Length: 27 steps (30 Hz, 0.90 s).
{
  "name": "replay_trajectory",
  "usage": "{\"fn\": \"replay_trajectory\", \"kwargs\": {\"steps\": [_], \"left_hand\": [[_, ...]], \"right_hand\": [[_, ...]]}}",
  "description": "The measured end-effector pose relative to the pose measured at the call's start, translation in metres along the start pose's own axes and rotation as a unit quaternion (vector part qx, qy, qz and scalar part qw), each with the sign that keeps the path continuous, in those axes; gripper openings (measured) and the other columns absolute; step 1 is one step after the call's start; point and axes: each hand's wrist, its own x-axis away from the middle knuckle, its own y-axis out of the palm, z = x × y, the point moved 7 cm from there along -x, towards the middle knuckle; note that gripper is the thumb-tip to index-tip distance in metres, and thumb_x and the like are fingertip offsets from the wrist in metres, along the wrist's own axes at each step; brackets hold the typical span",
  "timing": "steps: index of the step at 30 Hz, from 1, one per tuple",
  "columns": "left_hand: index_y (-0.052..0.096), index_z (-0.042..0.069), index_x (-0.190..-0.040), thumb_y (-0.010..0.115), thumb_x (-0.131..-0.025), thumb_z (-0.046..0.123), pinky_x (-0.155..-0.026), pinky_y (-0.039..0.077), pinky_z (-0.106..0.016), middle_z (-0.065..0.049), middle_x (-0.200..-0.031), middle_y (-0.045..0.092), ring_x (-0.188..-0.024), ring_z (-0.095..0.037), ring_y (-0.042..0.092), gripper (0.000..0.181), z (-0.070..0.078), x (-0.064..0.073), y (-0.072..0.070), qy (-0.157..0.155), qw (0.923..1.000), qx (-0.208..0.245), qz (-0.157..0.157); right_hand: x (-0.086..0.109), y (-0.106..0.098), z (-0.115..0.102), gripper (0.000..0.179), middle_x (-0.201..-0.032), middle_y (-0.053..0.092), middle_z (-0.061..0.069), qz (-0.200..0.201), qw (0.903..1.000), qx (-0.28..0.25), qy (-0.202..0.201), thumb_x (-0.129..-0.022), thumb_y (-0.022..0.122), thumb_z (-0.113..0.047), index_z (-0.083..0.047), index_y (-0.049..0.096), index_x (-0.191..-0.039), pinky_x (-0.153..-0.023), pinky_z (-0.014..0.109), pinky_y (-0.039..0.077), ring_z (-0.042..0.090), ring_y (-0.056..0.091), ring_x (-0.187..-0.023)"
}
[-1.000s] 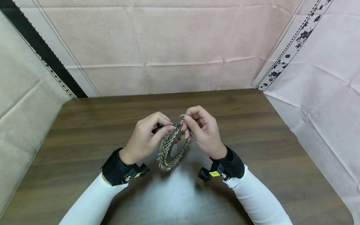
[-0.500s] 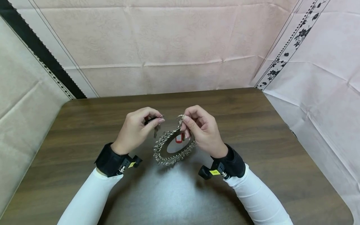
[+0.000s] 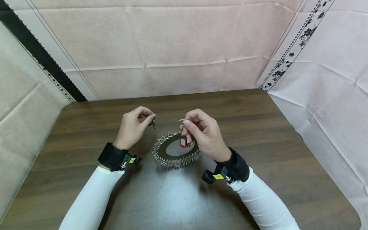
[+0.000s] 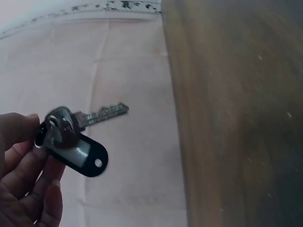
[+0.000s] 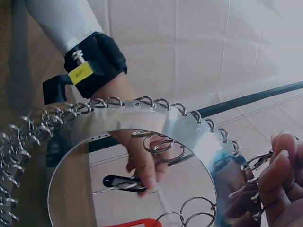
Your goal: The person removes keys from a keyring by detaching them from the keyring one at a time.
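In the head view my left hand [image 3: 129,129] is raised at the left, its thumb and fingers pinching a key. The left wrist view shows this metal key [image 4: 104,114] with a black key tag [image 4: 78,155] joined to it. My right hand [image 3: 205,135] pinches a metal ring [image 3: 181,121] at the top of a flat ring-shaped plate [image 3: 163,150]. Small metal rings line the plate's outer edge, and its middle is a large round hole. A red key tag [image 3: 182,142] hangs by the right fingers, in front of the hole.
Beneath both hands lies a brown wood-grain table [image 3: 253,198]. Pale cloth [image 3: 172,41] with folds hangs behind it, and more patterned cloth covers both sides. Each wrist wears a black strap [image 3: 112,157] with a small camera.
My left hand has moved left, away from the plate, carrying the key and black tag. The plate has tilted flatter, its hole showing wider. The right hand has barely moved.
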Motion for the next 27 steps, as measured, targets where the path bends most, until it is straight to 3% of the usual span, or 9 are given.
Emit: {"fn": "replay_trajectory", "kwargs": {"steps": [5,9,16,27], "left_hand": [[0.067,0.011,-0.096,0.062,-0.093,0.029,-0.077,0.047,-0.038,-0.003,-0.092,0.067,-0.083,-0.015,0.058,0.019,-0.020,0.001,0.001,-0.037,0.9988,-0.030,-0.008],[0.067,0.013,-0.095,0.063,-0.092,0.028,-0.074,0.045,-0.036,-0.001,-0.093,0.064,-0.083,-0.015,0.056,0.016,-0.034,0.002,0.001,-0.062,0.9963,-0.056,-0.018],[0.067,0.011,-0.091,0.063,-0.093,0.025,-0.070,0.047,-0.034,-0.003,-0.089,0.061,-0.078,-0.016,0.056,0.014,-0.052,0.003,0.001,-0.084,0.9913,-0.091,-0.045],[0.066,0.010,-0.094,0.060,-0.094,0.023,-0.064,0.045,-0.037,-0.008,-0.088,0.065,-0.076,-0.021,0.056,0.015,-0.080,0.011,0.004,-0.147,0.9749,-0.127,-0.108]], "right_hand": [[-0.001,0.000,-0.001,0.006,-0.073,0.056,0.011,-0.003,1.0000,0.000,-0.002,-0.096,0.051,-0.002,0.003,0.051,-0.097,-0.047,0.029,0.046,0.015,0.050,-0.054],[-0.001,0.001,0.001,0.005,-0.073,0.057,0.011,-0.005,1.0000,0.001,0.002,-0.096,0.051,-0.001,0.003,0.051,-0.097,-0.046,0.031,0.046,0.015,0.050,-0.054],[0.000,0.002,0.001,0.005,-0.073,0.056,0.011,-0.011,0.9999,-0.001,0.007,-0.096,0.051,-0.002,0.002,0.050,-0.096,-0.046,0.030,0.045,0.015,0.049,-0.053],[-0.001,0.001,0.001,0.005,-0.073,0.057,0.011,-0.011,0.9999,0.004,0.011,-0.096,0.051,-0.003,0.002,0.051,-0.096,-0.046,0.031,0.045,0.018,0.050,-0.053]]}}
